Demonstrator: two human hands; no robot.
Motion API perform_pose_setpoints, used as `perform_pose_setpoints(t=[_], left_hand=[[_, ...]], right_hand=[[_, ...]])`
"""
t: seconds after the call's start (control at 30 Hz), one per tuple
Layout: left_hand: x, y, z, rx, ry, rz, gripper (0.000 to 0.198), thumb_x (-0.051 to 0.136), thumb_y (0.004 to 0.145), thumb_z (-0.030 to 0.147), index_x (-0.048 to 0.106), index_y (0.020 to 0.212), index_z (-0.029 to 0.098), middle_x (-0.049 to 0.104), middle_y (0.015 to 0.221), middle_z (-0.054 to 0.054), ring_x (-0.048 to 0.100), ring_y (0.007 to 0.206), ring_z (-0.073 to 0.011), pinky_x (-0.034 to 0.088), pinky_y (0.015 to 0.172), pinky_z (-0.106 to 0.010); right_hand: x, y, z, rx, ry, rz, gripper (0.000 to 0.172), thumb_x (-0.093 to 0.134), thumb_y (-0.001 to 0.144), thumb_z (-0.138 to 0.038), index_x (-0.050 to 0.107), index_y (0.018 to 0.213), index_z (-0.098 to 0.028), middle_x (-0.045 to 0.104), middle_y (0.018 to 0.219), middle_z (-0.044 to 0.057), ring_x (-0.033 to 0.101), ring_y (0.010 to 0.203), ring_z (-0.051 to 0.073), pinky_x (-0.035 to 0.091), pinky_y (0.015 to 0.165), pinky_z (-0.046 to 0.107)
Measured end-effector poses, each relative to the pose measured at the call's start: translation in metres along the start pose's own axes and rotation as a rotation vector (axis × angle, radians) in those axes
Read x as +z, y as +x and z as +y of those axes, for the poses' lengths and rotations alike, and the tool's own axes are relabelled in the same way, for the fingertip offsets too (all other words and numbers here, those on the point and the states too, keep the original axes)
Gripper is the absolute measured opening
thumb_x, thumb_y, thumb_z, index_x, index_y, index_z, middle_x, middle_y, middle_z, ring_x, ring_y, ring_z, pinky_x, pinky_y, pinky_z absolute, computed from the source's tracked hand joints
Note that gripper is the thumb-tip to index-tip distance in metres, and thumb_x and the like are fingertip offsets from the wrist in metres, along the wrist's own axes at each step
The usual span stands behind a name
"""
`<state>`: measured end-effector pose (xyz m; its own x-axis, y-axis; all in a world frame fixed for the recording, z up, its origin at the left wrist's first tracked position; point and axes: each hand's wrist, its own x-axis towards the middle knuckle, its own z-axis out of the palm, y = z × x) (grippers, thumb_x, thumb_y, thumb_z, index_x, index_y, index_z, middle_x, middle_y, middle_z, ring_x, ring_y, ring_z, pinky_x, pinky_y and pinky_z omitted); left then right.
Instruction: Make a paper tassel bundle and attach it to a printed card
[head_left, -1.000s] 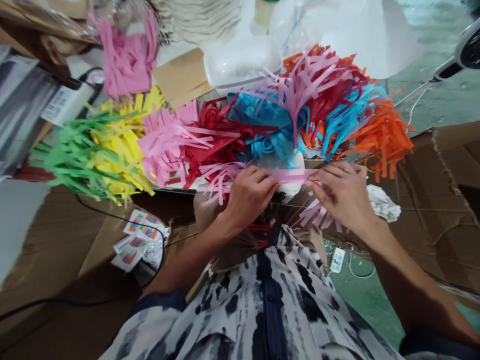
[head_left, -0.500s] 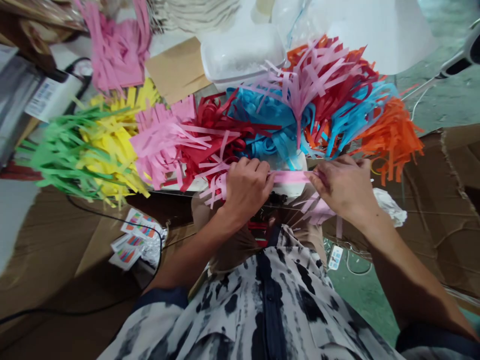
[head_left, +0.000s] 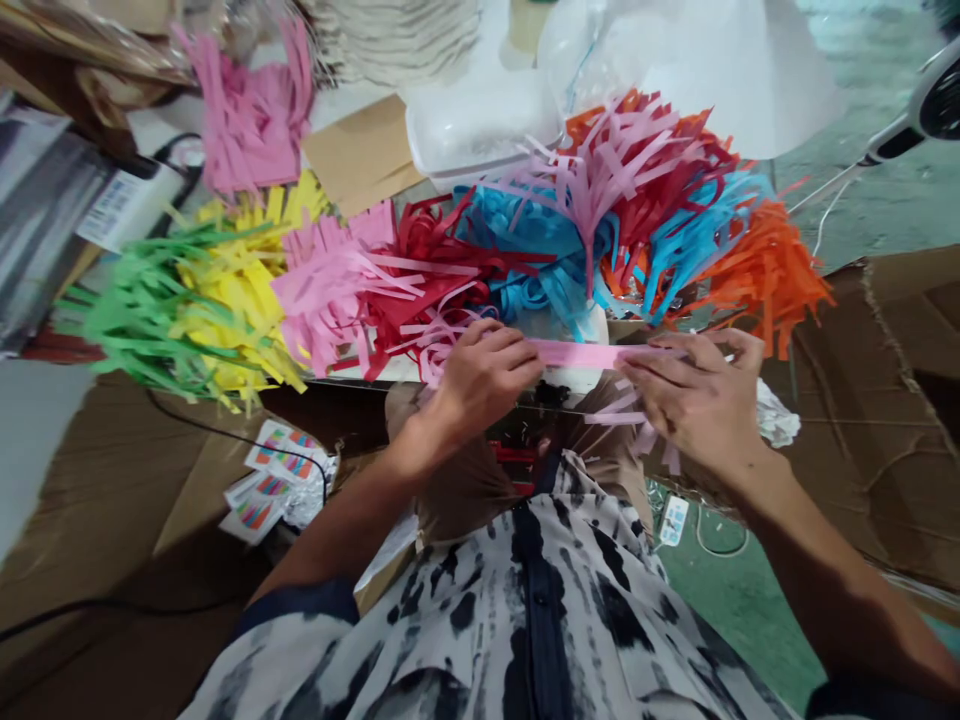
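Both hands have drawn a little apart since half a second ago, so more of the pink fringed strip (head_left: 581, 352) lies bare between them, and the right hand (head_left: 697, 400) sits slightly lower. Each end of that strip is covered: the left hand (head_left: 480, 385) is closed over one end, fingers curled down and knuckles up, with a bunch of loose pink fringe spilling out on its far side; the right hand grips the other end with its fingers stretched nearly flat along the paper, and cut tails hang under its palm. Under the taut middle sits a white object (head_left: 577, 378), mostly covered and hard to identify. Both forearms angle in from below, the right one cut off at the frame's lower corner. Beyond the hands, on the bench, lie the red fringe (head_left: 427, 265) and blue fringe (head_left: 540, 235); the orange fringe (head_left: 765, 265) lies past the right hand. Crumpled white paper (head_left: 772, 420) peeks out just right of the right wrist.
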<state>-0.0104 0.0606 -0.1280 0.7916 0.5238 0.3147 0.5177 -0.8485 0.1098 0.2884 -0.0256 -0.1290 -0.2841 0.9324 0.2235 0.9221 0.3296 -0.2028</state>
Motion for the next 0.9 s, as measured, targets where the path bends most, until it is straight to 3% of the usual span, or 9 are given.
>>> perform_pose_setpoints(t=[0.1, 0.2, 0.3, 0.47, 0.67, 0.8, 0.9], left_hand=[[-0.009, -0.004, -0.004, -0.069, -0.035, -0.011, 0.027, 0.057, 0.097, 0.014, 0.080, 0.103, 0.027, 0.083, 0.109, -0.002, 0.072, 0.107, -0.0235, 0.041, 0.113, -0.053], [-0.012, 0.009, 0.005, -0.098, -0.007, -0.028, 0.020, 0.060, 0.097, 0.023, 0.080, 0.099, 0.023, 0.081, 0.101, -0.007, 0.069, 0.105, -0.0284, 0.040, 0.110, -0.058], [-0.009, 0.025, 0.014, -0.035, 0.048, -0.046, 0.021, 0.057, 0.103, 0.026, 0.077, 0.098, 0.022, 0.078, 0.096, -0.008, 0.066, 0.101, -0.0283, 0.044, 0.099, -0.052], [-0.001, 0.032, 0.011, 0.061, 0.105, -0.071, 0.016, 0.057, 0.105, 0.022, 0.073, 0.105, 0.019, 0.075, 0.099, -0.008, 0.065, 0.094, -0.0262, 0.043, 0.079, -0.042], [0.003, 0.029, 0.008, 0.005, 0.094, -0.068, 0.019, 0.055, 0.108, 0.025, 0.073, 0.103, 0.019, 0.075, 0.099, -0.009, 0.064, 0.093, -0.0262, 0.041, 0.076, -0.041], [0.005, 0.028, 0.007, -0.024, 0.064, -0.057, 0.019, 0.057, 0.108, 0.029, 0.073, 0.103, 0.020, 0.076, 0.099, -0.008, 0.065, 0.094, -0.0265, 0.041, 0.080, -0.042], [0.005, 0.026, 0.006, -0.123, 0.035, -0.048, 0.020, 0.056, 0.108, 0.029, 0.073, 0.100, 0.021, 0.077, 0.101, -0.008, 0.066, 0.098, -0.0266, 0.041, 0.086, -0.044]], right_hand=[[-0.013, -0.004, 0.005, -0.039, -0.052, 0.009, 0.029, 0.053, 0.100, -0.025, 0.078, 0.113, -0.032, 0.083, 0.117, 0.004, 0.064, 0.124, 0.035, 0.031, 0.102, 0.058], [-0.018, 0.006, -0.008, -0.058, -0.147, 0.052, 0.021, 0.058, 0.094, -0.027, 0.077, 0.102, -0.027, 0.084, 0.103, 0.005, 0.064, 0.121, 0.038, 0.028, 0.101, 0.059], [-0.018, 0.022, -0.026, -0.038, -0.220, 0.058, 0.015, 0.062, 0.092, -0.034, 0.074, 0.090, -0.025, 0.081, 0.098, 0.006, 0.061, 0.118, 0.038, 0.027, 0.101, 0.057], [-0.014, 0.037, -0.043, -0.032, -0.086, 0.013, 0.026, 0.053, 0.103, -0.038, 0.075, 0.098, -0.025, 0.080, 0.101, 0.004, 0.062, 0.117, 0.030, 0.027, 0.100, 0.051], [-0.003, 0.037, -0.036, -0.007, -0.091, -0.026, 0.030, 0.054, 0.106, -0.044, 0.076, 0.107, -0.024, 0.080, 0.103, 0.007, 0.061, 0.115, 0.032, 0.027, 0.094, 0.048], [0.000, 0.037, -0.028, 0.020, -0.097, -0.028, 0.029, 0.050, 0.109, -0.038, 0.075, 0.104, -0.024, 0.079, 0.102, 0.007, 0.061, 0.111, 0.031, 0.026, 0.093, 0.047], [0.000, 0.038, -0.022, 0.075, -0.128, -0.032, 0.033, 0.046, 0.111, -0.040, 0.072, 0.100, -0.022, 0.078, 0.097, 0.009, 0.060, 0.109, 0.033, 0.026, 0.091, 0.046]])
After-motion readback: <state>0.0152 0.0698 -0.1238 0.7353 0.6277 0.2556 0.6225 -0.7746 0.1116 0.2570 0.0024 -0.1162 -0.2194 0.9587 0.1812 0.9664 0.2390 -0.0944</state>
